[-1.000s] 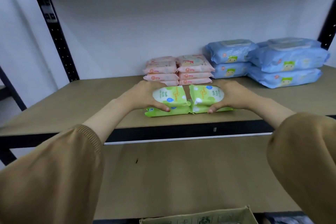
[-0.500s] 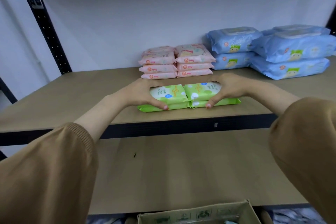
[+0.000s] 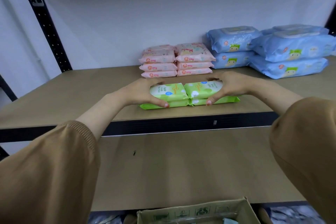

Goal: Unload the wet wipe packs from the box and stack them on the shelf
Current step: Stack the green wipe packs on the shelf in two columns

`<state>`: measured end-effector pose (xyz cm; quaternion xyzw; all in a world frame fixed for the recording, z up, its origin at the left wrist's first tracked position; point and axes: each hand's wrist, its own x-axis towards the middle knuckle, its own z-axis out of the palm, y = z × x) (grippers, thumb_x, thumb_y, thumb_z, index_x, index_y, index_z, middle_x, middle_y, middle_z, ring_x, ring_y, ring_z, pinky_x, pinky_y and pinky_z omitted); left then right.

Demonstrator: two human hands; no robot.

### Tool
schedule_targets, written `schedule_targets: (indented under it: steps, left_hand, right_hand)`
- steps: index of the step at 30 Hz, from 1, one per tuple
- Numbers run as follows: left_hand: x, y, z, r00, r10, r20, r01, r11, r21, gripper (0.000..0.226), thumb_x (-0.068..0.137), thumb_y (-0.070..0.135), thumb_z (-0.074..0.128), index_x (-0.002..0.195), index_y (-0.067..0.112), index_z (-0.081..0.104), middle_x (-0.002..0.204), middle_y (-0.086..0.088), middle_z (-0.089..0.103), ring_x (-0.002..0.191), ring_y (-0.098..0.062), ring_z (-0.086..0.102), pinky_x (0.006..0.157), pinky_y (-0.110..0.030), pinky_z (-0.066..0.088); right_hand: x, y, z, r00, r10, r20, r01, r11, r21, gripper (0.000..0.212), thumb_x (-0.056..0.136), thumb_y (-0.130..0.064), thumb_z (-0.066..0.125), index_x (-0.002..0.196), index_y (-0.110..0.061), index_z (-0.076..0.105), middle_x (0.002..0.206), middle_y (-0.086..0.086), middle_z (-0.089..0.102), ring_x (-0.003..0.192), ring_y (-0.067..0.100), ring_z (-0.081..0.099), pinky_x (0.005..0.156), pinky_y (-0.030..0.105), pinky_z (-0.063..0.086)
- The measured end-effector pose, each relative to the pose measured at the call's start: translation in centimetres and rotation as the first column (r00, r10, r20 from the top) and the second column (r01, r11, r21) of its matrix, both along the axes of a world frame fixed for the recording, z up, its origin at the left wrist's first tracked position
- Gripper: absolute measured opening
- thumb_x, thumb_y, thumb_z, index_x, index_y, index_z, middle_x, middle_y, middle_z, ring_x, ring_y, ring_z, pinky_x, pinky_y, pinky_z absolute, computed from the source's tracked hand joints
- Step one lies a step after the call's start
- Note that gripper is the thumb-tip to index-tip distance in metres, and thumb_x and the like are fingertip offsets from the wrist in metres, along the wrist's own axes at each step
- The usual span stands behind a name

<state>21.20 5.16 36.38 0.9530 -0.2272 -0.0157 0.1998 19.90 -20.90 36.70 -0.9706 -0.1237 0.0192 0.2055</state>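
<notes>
Wet wipe packs in green [image 3: 168, 91] sit near the front edge of the upper shelf [image 3: 72, 92], roughly at its middle, arranged as two short stacks side by side and touching, each two packs high. The left hand [image 3: 143, 94] is clasped around the left end of the top pack of the left stack, thumb tip at the front of the stack and fingers curled over the back. The right top green pack [image 3: 203, 89] is gripped in the same way by the right hand [image 3: 231, 86], thumb tip down on the front where the two packs meet. The lower packs lie flat on the shelf board, their crimped ends sticking out past both hands. Both forearms are bare, with tan sleeves [image 3: 45, 174] pushed back towards the elbows.

Behind the green packs, towards the back edge of the shelf, stand two stacks of pink packs [image 3: 193, 60], close together. To their right, reaching the right end of the shelf, are larger blue packs [image 3: 291, 54] in stacks two high; how many stacks lie behind the front ones cannot be told.

The lower shelf [image 3: 181, 169] carries nothing but a small dark mark. Below its front edge, at the bottom of the view, is the open top of a cardboard box [image 3: 192, 212]; its contents are mostly out of view.
</notes>
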Motion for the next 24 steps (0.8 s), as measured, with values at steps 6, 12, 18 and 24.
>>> schedule_targets:
  steps: [6, 12, 18, 24]
  left_hand:
    - [-2.6, -0.7, -0.1, 0.973, 0.042, 0.226, -0.021, 0.996, -0.091, 0.088, 0.073, 0.04, 0.074, 0.144, 0.018, 0.027, 0.153, 0.005, 0.023, 0.143, -0.012, 0.013, 0.114, -0.024, 0.007]
    - [-7.1, -2.5, -0.7, 0.944, -0.07, 0.322, 0.101, 0.991, -0.082, 0.091, 0.067, 0.051, 0.074, 0.142, 0.02, 0.033, 0.151, 0.006, 0.027, 0.143, -0.011, 0.013, 0.113, -0.023, 0.003]
    - [-12.2, -5.3, -5.1, 0.937, -0.186, 0.295, 0.221, 0.971, -0.089, 0.087, 0.072, 0.047, 0.072, 0.142, 0.018, 0.031, 0.153, 0.007, 0.025, 0.143, -0.006, 0.01, 0.112, -0.018, -0.004]
    - [-15.8, -8.3, -13.0, 0.953, -0.278, 0.122, 0.285, 0.958, -0.04, 0.084, 0.077, 0.048, 0.066, 0.144, 0.017, 0.027, 0.154, 0.005, 0.021, 0.144, -0.006, 0.007, 0.114, -0.024, -0.004]
  right_hand:
    - [-2.9, -0.1, -0.4, 0.979, -0.072, 0.189, 0.049, 0.991, 0.127, 0.096, 0.065, -0.04, 0.079, 0.144, -0.02, 0.029, 0.151, 0.0, 0.029, 0.139, 0.018, 0.024, 0.112, 0.029, 0.02]
    - [-8.0, -1.0, -2.0, 0.946, -0.078, 0.313, 0.052, 0.995, 0.089, 0.1, 0.061, -0.048, 0.08, 0.142, -0.018, 0.031, 0.149, 0.003, 0.032, 0.14, 0.015, 0.023, 0.115, 0.031, 0.002]
    - [-14.5, -2.4, -6.3, 0.938, -0.148, 0.314, 0.123, 0.988, 0.097, 0.107, 0.054, -0.057, 0.078, 0.142, -0.015, 0.033, 0.15, 0.006, 0.031, 0.143, 0.017, 0.017, 0.117, 0.039, 0.003]
    - [-19.5, -3.4, -14.0, 0.958, -0.224, 0.18, 0.202, 0.971, 0.13, 0.097, 0.064, -0.049, 0.076, 0.143, -0.016, 0.03, 0.152, 0.002, 0.027, 0.144, 0.015, 0.012, 0.116, 0.035, -0.003]
